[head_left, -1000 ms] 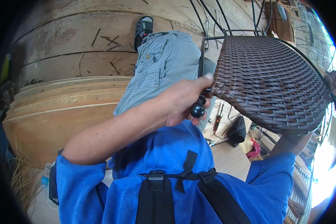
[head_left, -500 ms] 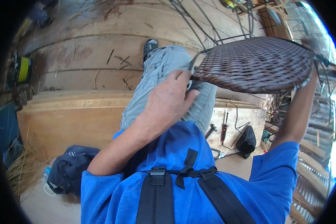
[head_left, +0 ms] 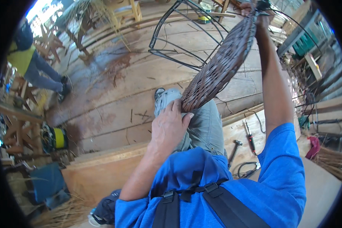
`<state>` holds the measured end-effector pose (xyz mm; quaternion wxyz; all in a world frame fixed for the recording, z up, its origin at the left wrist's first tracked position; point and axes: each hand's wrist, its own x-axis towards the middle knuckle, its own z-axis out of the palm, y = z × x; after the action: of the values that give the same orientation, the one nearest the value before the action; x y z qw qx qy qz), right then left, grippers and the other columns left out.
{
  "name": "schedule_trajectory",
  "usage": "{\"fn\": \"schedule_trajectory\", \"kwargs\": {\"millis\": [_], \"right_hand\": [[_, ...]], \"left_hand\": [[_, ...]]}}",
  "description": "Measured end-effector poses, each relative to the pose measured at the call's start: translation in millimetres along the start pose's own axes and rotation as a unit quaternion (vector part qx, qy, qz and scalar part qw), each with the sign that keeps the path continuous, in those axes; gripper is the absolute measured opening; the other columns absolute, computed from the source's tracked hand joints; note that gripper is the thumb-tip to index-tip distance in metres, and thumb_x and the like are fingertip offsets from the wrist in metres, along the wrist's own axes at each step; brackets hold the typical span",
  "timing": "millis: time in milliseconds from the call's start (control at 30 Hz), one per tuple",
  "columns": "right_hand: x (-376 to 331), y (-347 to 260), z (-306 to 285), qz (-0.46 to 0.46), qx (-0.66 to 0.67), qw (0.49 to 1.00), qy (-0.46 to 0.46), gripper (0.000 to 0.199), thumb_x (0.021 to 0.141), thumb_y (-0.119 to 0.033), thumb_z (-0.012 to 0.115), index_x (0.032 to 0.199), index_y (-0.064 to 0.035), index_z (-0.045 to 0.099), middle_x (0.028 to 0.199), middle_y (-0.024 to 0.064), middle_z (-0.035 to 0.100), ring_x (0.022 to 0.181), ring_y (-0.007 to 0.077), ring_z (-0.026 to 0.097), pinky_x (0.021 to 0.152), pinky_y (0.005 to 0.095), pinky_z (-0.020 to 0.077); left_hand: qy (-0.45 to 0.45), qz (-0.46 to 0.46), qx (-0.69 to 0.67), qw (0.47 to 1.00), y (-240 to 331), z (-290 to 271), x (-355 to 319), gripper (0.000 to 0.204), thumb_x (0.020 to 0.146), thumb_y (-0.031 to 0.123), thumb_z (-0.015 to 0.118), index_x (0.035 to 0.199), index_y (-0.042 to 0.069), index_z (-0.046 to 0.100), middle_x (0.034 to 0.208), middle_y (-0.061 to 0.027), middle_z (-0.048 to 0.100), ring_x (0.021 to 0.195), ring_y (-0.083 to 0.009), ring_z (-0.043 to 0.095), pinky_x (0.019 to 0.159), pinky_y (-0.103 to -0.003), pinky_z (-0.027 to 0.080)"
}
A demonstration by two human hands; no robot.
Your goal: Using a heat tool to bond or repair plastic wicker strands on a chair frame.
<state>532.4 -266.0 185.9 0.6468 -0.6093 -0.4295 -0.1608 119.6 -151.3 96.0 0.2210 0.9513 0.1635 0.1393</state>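
Note:
A dark brown woven wicker piece (head_left: 216,66) rises tilted over my knees, long and slightly curved, joined to a frame of black metal rods (head_left: 155,38) that reaches out beyond it. My left hand (head_left: 170,123) holds its near lower end, fingers over the rim and thumb apart. At the far upper end my right hand (head_left: 259,19) grips the rim, arm stretched out; its fingers are partly hidden by the weave and a dark fitting there.
On the board to my right lie a hammer (head_left: 235,150), a red-handled soldering iron (head_left: 250,138) and a black looped cord (head_left: 247,170). A yellow-and-black spool (head_left: 58,137) stands left. A person (head_left: 36,64) stands at the far left. A dark bag (head_left: 108,208) sits beside me.
The woven piece has swung from lying nearly crosswise to a steep slant, its far end raised. My right hand has gone up and forward with it; my left stays at the near end.

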Motion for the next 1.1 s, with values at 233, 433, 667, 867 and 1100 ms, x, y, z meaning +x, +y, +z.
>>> {"fn": "schedule_trajectory", "kwargs": {"millis": [233,433,667,867,1100], "right_hand": [[15,-20,22,-0.014,0.072,0.992,0.099,0.034,0.092,-0.035,0.042,0.085,-0.0084,0.061,0.069,-0.0014,0.053,0.061,0.0102,0.046,0.054,0.0261,0.0359],[30,-43,46,0.073,0.442,0.894,-0.024,0.040,0.095,-0.034,0.040,0.105,-0.0005,0.059,0.085,0.0007,0.060,0.077,0.0127,0.053,0.068,0.0289,0.0412],[53,-77,112,-0.140,-0.232,0.962,0.040,0.025,0.084,-0.019,0.047,0.083,0.0016,0.062,0.082,0.0189,0.063,0.082,0.0294,0.062,0.067,0.0381,0.0488],[54,-79,217,-0.257,-0.235,0.937,0.033,0.031,0.087,-0.029,0.046,0.105,-0.0117,0.064,0.091,0.0098,0.067,0.084,0.0239,0.064,0.070,0.0340,0.0498],[-6,-127,330,-0.081,-0.086,0.961,-0.250,0.021,0.084,-0.023,0.048,0.086,-0.0167,0.068,0.087,0.0076,0.068,0.082,0.0252,0.066,0.061,0.0388,0.0525]], "left_hand": [[0.105,0.189,-0.133,0.967,68,-50,52,0.068,0.081,0.038,0.064,0.127,-0.005,0.038,0.118,-0.0226,0.050,0.111,-0.0343,0.050,0.092,-0.039,0.041],[0.008,0.199,-0.312,0.929,103,-86,136,0.073,0.081,0.036,0.067,0.130,-0.006,0.033,0.124,-0.0203,0.045,0.116,-0.0261,0.048,0.095,-0.029,0.040],[0.104,0.091,-0.333,0.933,110,-92,143,0.060,0.082,0.012,0.060,0.134,-0.001,0.032,0.117,-0.0169,0.052,0.095,-0.0214,0.059,0.085,-0.030,0.048],[0.088,-0.069,-0.487,0.866,69,-114,127,0.068,0.081,0.003,0.055,0.138,-0.004,0.020,0.113,-0.0183,0.053,0.094,-0.0261,0.060,0.083,-0.033,0.051],[0.195,-0.148,-0.491,0.836,31,-94,70,0.057,0.080,0.006,0.044,0.133,-0.004,0.029,0.119,-0.0176,0.051,0.104,-0.0250,0.056,0.090,-0.036,0.047]]}}
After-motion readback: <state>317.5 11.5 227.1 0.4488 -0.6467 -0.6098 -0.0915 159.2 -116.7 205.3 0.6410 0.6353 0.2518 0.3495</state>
